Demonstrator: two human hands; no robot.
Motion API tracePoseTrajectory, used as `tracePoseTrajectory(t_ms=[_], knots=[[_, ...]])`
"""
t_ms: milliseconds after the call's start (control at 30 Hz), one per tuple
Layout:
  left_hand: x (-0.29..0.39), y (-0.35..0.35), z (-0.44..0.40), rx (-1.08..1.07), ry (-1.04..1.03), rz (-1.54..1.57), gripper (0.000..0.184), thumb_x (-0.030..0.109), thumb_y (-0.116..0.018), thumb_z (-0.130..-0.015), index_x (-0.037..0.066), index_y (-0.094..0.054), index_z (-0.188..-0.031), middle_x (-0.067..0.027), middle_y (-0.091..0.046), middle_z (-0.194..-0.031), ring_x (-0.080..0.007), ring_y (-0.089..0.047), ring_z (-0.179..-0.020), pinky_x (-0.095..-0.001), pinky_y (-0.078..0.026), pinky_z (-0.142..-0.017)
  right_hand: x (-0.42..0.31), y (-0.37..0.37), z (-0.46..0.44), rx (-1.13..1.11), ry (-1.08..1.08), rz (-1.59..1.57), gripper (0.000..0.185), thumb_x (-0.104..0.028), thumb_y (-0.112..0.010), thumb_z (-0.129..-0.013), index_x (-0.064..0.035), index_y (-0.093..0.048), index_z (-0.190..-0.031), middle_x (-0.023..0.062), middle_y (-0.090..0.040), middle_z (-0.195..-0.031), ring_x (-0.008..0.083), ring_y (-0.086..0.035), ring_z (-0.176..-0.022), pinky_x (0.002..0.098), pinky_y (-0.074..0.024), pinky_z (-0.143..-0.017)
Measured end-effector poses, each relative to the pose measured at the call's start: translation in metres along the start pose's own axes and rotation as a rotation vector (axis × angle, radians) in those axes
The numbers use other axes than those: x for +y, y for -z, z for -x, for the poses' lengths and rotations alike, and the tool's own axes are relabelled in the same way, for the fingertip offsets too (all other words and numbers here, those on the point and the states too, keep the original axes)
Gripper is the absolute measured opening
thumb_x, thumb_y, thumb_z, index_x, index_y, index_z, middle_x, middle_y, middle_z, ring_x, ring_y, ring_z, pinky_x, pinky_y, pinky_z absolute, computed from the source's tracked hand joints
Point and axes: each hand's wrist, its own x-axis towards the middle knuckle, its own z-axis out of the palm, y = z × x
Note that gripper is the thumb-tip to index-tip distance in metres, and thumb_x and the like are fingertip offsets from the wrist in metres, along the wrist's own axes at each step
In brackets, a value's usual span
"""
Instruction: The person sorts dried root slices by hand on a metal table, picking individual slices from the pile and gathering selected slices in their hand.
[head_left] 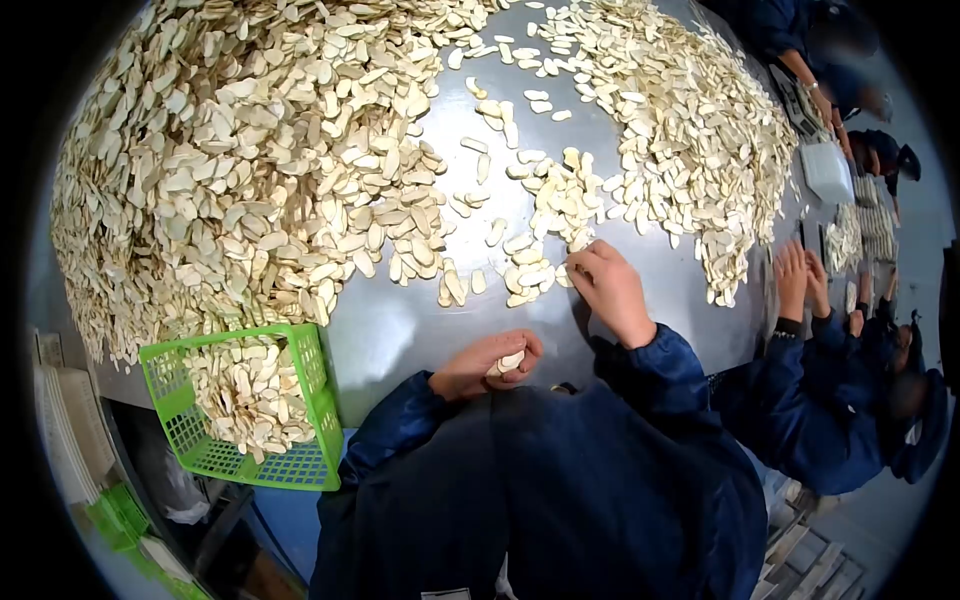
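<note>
My left hand is curled in front of my body, palm up, its fingers closed around a few pale slices. My right hand reaches over the metal table, thumb and fingertips together at the lower edge of a small cluster of cream-coloured, elongated slices. Whether a slice sits between those fingertips is hidden. To the left rises a big heap of the same slices, and another pile spreads out beyond my right hand. Their exact kind cannot be made out.
A green plastic basket partly filled with slices stands tilted at the table's left front edge. The grey metal table shows between the piles. Co-workers in dark blue clothes stand along the right side, one with both hands raised near the table edge.
</note>
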Motion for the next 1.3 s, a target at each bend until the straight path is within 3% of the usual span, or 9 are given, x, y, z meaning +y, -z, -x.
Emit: tracePoseTrajectory(t_ms=[133, 333, 433, 567, 667, 800, 933, 1100, 1300], knots=[[0.001, 0.001, 0.001, 0.007, 0.006, -0.042, 0.027, 0.027, -0.042, -0.1, 0.003, -0.05, -0.109, -0.003, -0.049, -0.082, -0.0047, -0.041, -0.059, -0.0158, -0.028, -0.043, 0.002, -0.012, 0.004, 0.084, 0.003, 0.012, 0.011, -0.008, -0.065, -0.079, -0.0055, -0.066, -0.089, 0.0094, -0.059, -0.079, 0.0286, -0.059, -0.071, 0.0351, -0.0466, -0.062], [0.011, -0.026, 0.002, 0.149, 0.042, -0.051, 0.034, 0.031, -0.036, -0.101, 0.003, -0.05, -0.114, -0.0047, -0.053, -0.089, -0.0051, -0.047, -0.063, -0.0156, -0.03, -0.043, -0.035, 0.021, 0.007, -0.403, -0.032, -0.533, 0.018, -0.011, -0.068, -0.078, -0.0038, -0.065, -0.094, 0.0092, -0.057, -0.075, 0.0236, -0.057, -0.065, 0.0312, -0.0442, -0.059], [0.006, -0.015, 0.001, 0.127, 0.073, -0.155, 0.034, 0.031, -0.037, -0.101, 0.003, -0.052, -0.111, -0.0045, -0.053, -0.089, -0.0052, -0.046, -0.063, -0.0156, -0.03, -0.042, -0.029, -0.004, 0.001, -0.122, -0.054, -0.165, 0.018, -0.013, -0.068, -0.078, -0.005, -0.064, -0.094, 0.0084, -0.055, -0.075, 0.0249, -0.057, -0.064, 0.0332, -0.0451, -0.059], [0.003, -0.007, 0.005, 0.062, 0.074, -0.184, 0.031, 0.03, -0.039, -0.1, 0.004, -0.055, -0.104, -0.0034, -0.049, -0.084, -0.0051, -0.042, -0.061, -0.0154, -0.028, -0.042, -0.017, -0.025, 0.003, -0.084, -0.005, -0.063, 0.016, -0.014, -0.067, -0.08, -0.0039, -0.062, -0.091, 0.0117, -0.055, -0.077, 0.0284, -0.058, -0.066, 0.0361, -0.0456, -0.06], [0.002, -0.004, 0.004, 0.024, 0.055, -0.133, 0.027, 0.028, -0.041, -0.1, 0.004, -0.055, -0.102, -0.0029, -0.046, -0.081, -0.005, -0.04, -0.06, -0.0151, -0.027, -0.042, 0.003, -0.019, -0.001, 0.014, -0.16, -0.178, 0.014, -0.013, -0.065, -0.081, -0.0026, -0.062, -0.09, 0.0135, -0.056, -0.078, 0.0294, -0.058, -0.066, 0.0364, -0.045, -0.059], [0.002, -0.004, 0.002, 0.021, 0.069, -0.115, 0.027, 0.027, -0.041, -0.1, 0.003, -0.054, -0.103, -0.0031, -0.046, -0.081, -0.0051, -0.04, -0.061, -0.015, -0.026, -0.041, -0.008, 0.003, -0.002, 0.194, -0.248, 0.071, 0.014, -0.015, -0.061, -0.083, -0.0052, -0.062, -0.094, 0.0126, -0.058, -0.085, 0.0322, -0.058, -0.071, 0.0392, -0.0455, -0.061], [0.003, -0.006, 0.002, 0.044, 0.079, -0.124, 0.027, 0.027, -0.041, -0.1, 0.002, -0.053, -0.104, -0.0033, -0.045, -0.081, -0.0052, -0.039, -0.06, -0.0149, -0.026, -0.041, -0.018, -0.011, 0.004, -0.013, -0.06, -0.111, 0.02, -0.011, -0.064, -0.08, -0.0059, -0.062, -0.099, 0.0113, -0.056, -0.085, 0.0292, -0.058, -0.072, 0.0367, -0.047, -0.064], [0.003, -0.007, 0.005, 0.061, 0.062, -0.141, 0.028, 0.027, -0.041, -0.1, 0.002, -0.052, -0.106, -0.0042, -0.046, -0.08, -0.0054, -0.04, -0.06, -0.0149, -0.027, -0.041, -0.02, -0.021, 0.001, -0.065, 0.08, 0.035, 0.015, -0.01, -0.068, -0.073, -0.0056, -0.06, -0.085, 0.0111, -0.055, -0.085, 0.033, -0.055, -0.078, 0.0397, -0.0461, -0.067], [0.002, -0.006, 0.002, 0.038, 0.046, -0.135, 0.029, 0.029, -0.042, -0.1, 0.002, -0.05, -0.108, -0.0053, -0.046, -0.08, -0.0053, -0.039, -0.059, -0.0148, -0.027, -0.041, -0.01, -0.015, 0.0, -0.197, 0.02, -0.088, 0.013, -0.005, -0.066, -0.074, -0.0038, -0.057, -0.084, 0.0118, -0.055, -0.077, 0.031, -0.055, -0.074, 0.0371, -0.0443, -0.064]])
